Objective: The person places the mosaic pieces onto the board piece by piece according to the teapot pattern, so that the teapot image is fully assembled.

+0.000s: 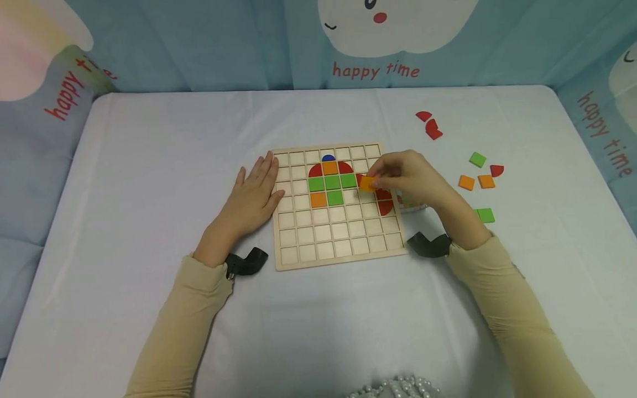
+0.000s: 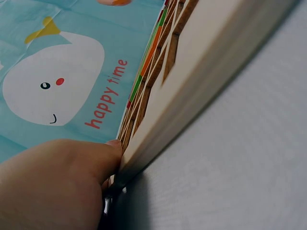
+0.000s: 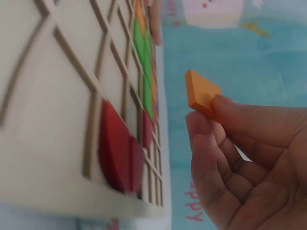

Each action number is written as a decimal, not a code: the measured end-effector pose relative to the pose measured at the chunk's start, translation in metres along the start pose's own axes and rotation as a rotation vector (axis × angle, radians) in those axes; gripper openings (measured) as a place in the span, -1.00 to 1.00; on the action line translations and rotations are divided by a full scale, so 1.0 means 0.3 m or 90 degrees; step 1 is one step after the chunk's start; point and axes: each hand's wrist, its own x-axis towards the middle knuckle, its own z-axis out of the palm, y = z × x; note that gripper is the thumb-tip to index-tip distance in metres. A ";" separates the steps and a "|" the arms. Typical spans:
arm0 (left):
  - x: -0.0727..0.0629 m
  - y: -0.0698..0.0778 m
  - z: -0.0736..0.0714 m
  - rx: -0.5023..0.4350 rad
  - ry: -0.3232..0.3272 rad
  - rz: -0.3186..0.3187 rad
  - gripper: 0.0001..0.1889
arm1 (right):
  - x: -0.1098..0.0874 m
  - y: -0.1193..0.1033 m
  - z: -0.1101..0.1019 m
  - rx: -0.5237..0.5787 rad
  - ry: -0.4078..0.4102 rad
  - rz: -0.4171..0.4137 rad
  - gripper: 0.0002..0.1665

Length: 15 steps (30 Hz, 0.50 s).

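Observation:
A wooden grid board point(image 1: 341, 232) lies on the table, with green, orange, red and blue pieces set in several of its cells. My right hand point(image 1: 410, 176) pinches an orange square tile point(image 3: 201, 93) between thumb and fingers, above the right part of the board. Red quarter-round pieces point(image 1: 384, 202) sit in cells at the board's right edge. My left hand point(image 1: 251, 199) lies flat with fingers stretched along the board's left edge, and its thumb touches the frame in the left wrist view. Green tiles point(image 1: 332, 182) form a row in the middle.
Loose red pieces point(image 1: 432, 128) lie beyond the board's right corner. Farther right are orange tiles point(image 1: 486, 181), a green tile point(image 1: 478, 159) and another red piece point(image 1: 496, 170). A patterned object point(image 1: 412, 202) is partly hidden under the right hand. White beads point(image 1: 398, 387) show at the near edge.

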 end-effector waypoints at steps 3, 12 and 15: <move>-0.001 -0.001 -0.002 0.002 -0.003 0.000 -0.32 | 0.013 -0.003 0.024 -0.015 -0.020 0.006 -0.88; 0.001 -0.001 -0.002 0.001 -0.007 0.000 -0.32 | 0.039 -0.001 0.075 -0.078 -0.065 -0.014 -0.87; 0.001 0.000 -0.001 0.002 -0.001 0.001 -0.32 | 0.041 0.001 0.082 -0.095 -0.066 -0.020 -0.87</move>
